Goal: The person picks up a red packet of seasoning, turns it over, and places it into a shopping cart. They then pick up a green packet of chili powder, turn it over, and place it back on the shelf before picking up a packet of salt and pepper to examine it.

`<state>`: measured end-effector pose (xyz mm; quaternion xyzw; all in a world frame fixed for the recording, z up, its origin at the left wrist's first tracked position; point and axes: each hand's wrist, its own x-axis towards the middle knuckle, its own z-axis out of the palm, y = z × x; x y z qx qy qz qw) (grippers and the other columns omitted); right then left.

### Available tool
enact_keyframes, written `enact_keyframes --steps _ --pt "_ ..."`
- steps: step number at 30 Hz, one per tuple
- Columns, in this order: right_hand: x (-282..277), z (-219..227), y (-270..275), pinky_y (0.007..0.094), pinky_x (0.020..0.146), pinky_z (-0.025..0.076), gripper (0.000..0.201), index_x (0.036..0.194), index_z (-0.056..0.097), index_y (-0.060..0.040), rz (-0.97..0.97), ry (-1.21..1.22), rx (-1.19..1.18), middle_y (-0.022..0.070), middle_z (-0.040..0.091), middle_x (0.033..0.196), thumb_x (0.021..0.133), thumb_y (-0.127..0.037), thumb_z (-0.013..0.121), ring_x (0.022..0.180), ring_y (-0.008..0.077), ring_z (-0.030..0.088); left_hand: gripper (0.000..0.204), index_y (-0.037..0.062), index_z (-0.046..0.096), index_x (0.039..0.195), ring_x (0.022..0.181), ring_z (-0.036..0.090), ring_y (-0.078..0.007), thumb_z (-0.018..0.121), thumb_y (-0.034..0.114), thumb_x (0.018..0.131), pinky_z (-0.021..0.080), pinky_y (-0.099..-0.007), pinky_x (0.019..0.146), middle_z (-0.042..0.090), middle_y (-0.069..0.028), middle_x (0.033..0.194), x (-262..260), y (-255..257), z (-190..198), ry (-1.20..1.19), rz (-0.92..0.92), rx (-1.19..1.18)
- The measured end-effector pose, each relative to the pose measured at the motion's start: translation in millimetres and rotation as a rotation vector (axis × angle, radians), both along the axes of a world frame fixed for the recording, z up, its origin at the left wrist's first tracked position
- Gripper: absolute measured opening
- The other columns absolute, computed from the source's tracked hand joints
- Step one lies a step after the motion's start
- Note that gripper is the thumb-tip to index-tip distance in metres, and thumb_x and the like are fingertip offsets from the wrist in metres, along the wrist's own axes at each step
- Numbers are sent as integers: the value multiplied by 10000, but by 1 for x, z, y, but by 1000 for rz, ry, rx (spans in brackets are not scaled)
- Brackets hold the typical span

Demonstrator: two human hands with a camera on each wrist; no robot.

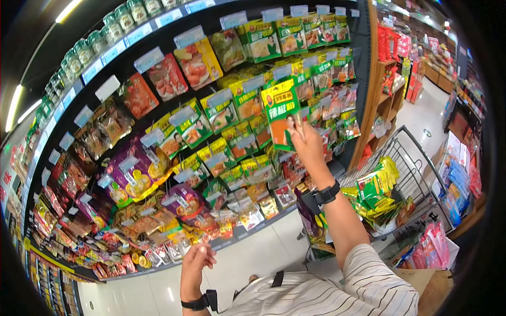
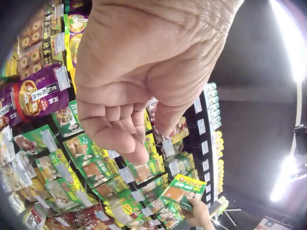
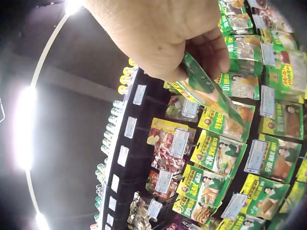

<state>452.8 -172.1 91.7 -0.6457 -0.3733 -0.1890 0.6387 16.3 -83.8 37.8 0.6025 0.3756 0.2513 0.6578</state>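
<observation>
My right hand point(image 1: 305, 141) pinches a green and yellow seasoning packet point(image 1: 281, 113) by its side edge, holding it up before the hanging rack. The front of the packet, with large white characters and an orange-red lower part, faces the head camera. In the right wrist view the packet point(image 3: 208, 91) shows nearly edge-on between thumb and fingers. My left hand point(image 1: 197, 259) is low in front of the body, fingers loosely curled with nothing in them. Rows of similar packets point(image 1: 219, 113) hang behind the held one.
At right stands a wire shopping cart point(image 1: 416, 150) with a heap of green and yellow packets point(image 1: 377, 184) inside. Purple bags point(image 1: 132, 176) hang on the rack's left part. Glass jars point(image 1: 84, 50) line the top shelf. A wooden shelf post point(image 1: 366, 89) bounds the rack's right side.
</observation>
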Motion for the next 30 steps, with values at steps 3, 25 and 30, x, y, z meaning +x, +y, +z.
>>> enact_keyframes --steps 3,25,30 --pt "8 -20 -10 475 671 470 230 1018 619 -11 -47 32 -148 248 623 855 908 -212 637 789 459 602 285 13 613 1118 736 629 -156 558 272 1013 494 -281 623 665 -103 929 2 2 -6 -22 -36 19" --pt "-29 -88 -41 419 683 484 240 1047 647 -24 36 160 -338 195 653 839 910 -221 635 754 353 637 274 41 624 1136 746 614 -120 543 277 1022 478 -254 651 663 -71 942 -7 -7 -3 -10 -61 6" --pt "-39 -121 -39 477 732 499 275 1059 636 -32 11 170 -446 227 670 898 909 -263 631 841 424 645 283 41 623 1139 750 613 -120 541 286 1023 476 -253 654 664 -72 944 -8 -8 -1 30 -67 8"
